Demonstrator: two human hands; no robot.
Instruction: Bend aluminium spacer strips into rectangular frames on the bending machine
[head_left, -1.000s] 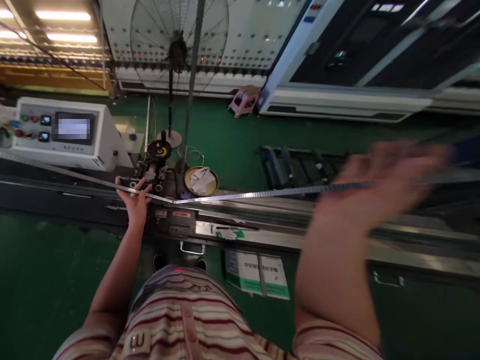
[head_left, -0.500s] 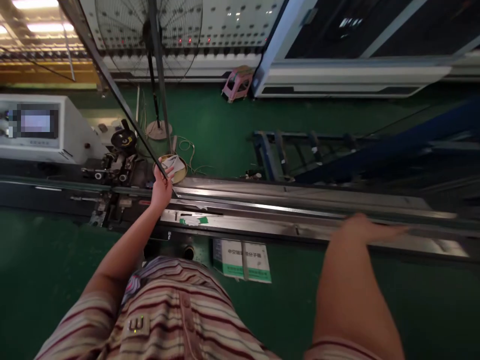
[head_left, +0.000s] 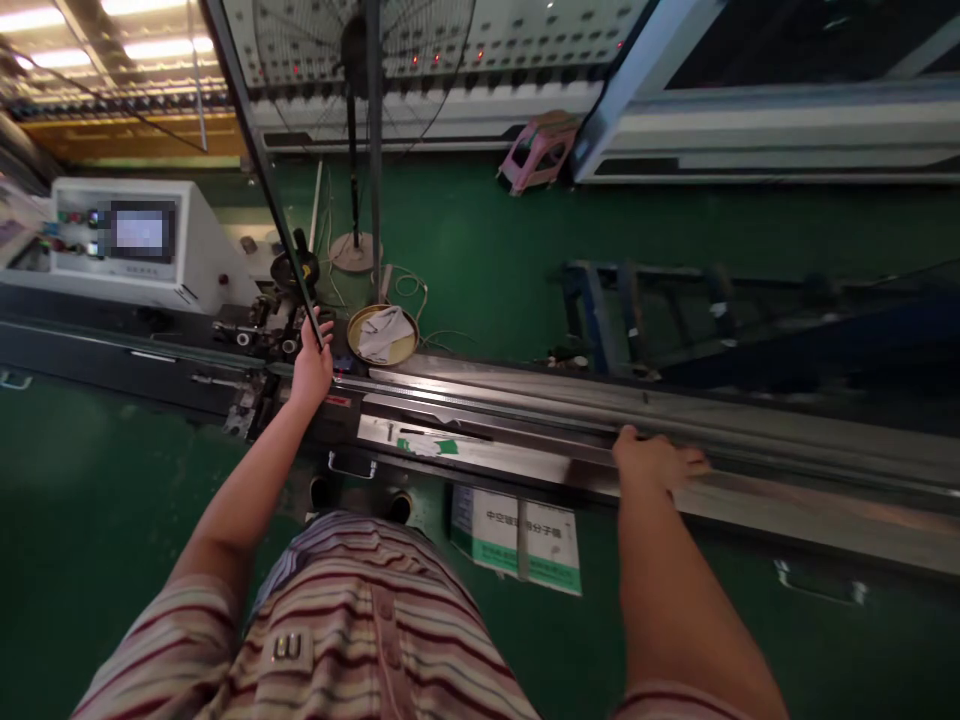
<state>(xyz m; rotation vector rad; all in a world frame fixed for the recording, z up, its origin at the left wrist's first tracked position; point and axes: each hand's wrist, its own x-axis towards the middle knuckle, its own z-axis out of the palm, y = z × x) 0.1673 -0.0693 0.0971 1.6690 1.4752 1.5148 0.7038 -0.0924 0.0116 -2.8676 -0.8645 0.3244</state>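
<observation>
My left hand [head_left: 312,362] is closed around the lower end of a long, thin dark bar [head_left: 262,165], which rises steeply to the upper left. It is beside the clamps and rollers of a bench machine [head_left: 259,325]. My right hand [head_left: 654,464] lies over the long metal rail [head_left: 525,455] of the bench, thumb and fingers apart, fingers pointing right and slightly blurred. A narrow bright strip [head_left: 450,398] runs in the track between my hands. Whether the right fingertips touch this strip cannot be made out.
A round pan [head_left: 363,352] with a white cloth stands behind the rail. Left is a control box [head_left: 135,275] with a screen. Beyond are a standing fan [head_left: 354,180], a pink stool [head_left: 541,150] and a blue frame [head_left: 600,315]. A carton [head_left: 551,530] lies below the bench.
My view has turned left. My left hand has moved left with the bar, from in front of the pan to beside the rollers. My right hand has come left along the rail.
</observation>
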